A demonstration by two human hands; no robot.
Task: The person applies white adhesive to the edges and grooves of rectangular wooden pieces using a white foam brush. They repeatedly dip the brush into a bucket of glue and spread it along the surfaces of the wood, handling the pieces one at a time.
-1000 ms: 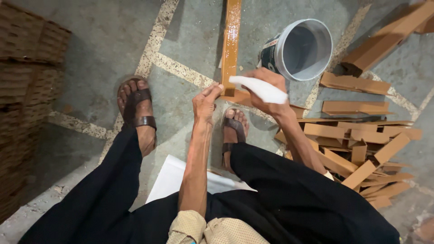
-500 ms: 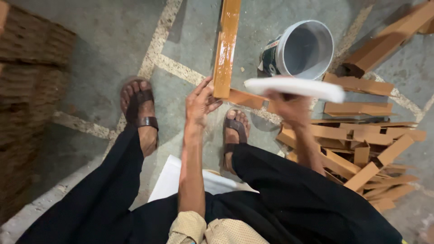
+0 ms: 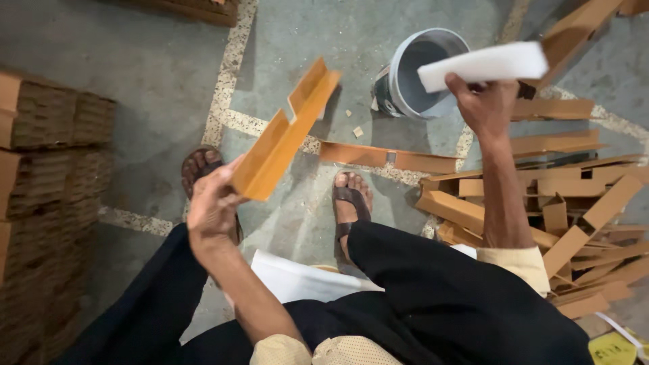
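The left hand [image 3: 211, 206] holds a notched orange cardboard angle strip [image 3: 287, 132] in the air, fingers pinching its near end; it looks light, stiff, easily creased, best gripped along the fold. Farther out, the right hand [image 3: 485, 107] clasps a white foam block [image 3: 483, 65] beside the grey bucket [image 3: 424, 71].

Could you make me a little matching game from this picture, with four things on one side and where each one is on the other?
Things:
1. orange angle strip
2. white block
3. grey bucket
4. pile of orange strips

Places:
A. standing on the floor ahead of the feet
B. held in the right hand
C. heaped on the floor at the right
D. held in the left hand

Pairs: 1-D, 2-B, 3-A, 4-C
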